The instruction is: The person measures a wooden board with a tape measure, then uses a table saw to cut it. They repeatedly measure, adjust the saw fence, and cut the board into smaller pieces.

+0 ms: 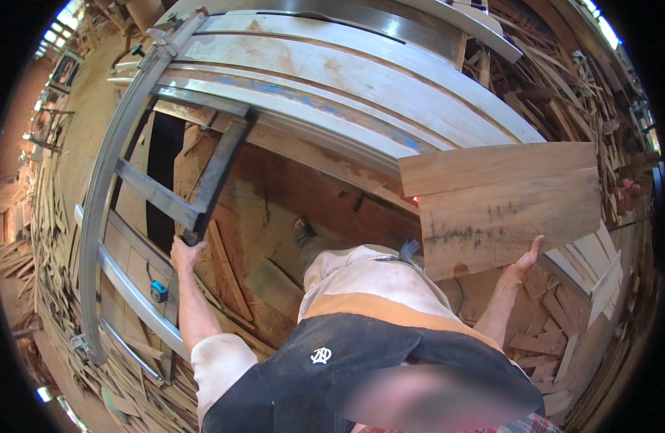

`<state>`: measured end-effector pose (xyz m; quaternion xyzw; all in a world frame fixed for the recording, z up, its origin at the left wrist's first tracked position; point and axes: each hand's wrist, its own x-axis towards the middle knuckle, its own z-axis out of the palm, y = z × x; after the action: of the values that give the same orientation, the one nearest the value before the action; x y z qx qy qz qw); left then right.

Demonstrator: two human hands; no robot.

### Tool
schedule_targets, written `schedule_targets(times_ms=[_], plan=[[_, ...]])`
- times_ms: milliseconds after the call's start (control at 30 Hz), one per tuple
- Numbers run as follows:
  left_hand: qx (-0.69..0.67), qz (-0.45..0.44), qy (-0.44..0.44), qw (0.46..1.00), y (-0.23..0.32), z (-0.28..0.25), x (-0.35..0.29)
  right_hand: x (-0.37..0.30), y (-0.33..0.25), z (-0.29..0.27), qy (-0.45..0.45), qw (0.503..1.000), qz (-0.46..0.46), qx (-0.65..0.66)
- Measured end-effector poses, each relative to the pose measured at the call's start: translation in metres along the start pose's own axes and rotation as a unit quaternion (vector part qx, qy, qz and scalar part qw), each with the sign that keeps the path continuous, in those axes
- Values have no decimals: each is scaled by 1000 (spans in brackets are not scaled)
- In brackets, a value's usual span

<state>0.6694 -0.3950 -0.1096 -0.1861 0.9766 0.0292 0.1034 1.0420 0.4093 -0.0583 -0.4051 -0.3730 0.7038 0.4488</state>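
While supporting the wooden panel by its lower edge with the right hand, had the left hand closed around the near end of the dark metal frame. Held the panel out at right, overlapping the white table's end in view. Saw a blue tape measure left of the left forearm and wood offcuts heaped at far right.

Machine table at twelve, person at six, board at three.
The right hand is at the board's five o'clock edge; the left hand is at the metal frame's six o'clock end, near a tape measure at eight; wood scraps lie at two.
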Motion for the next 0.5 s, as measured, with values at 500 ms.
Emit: schedule_targets(times_ms=[500], plan=[[70,45,-118,990,-6,-27,-22,-86,138,280,-56,988,144,-13]])
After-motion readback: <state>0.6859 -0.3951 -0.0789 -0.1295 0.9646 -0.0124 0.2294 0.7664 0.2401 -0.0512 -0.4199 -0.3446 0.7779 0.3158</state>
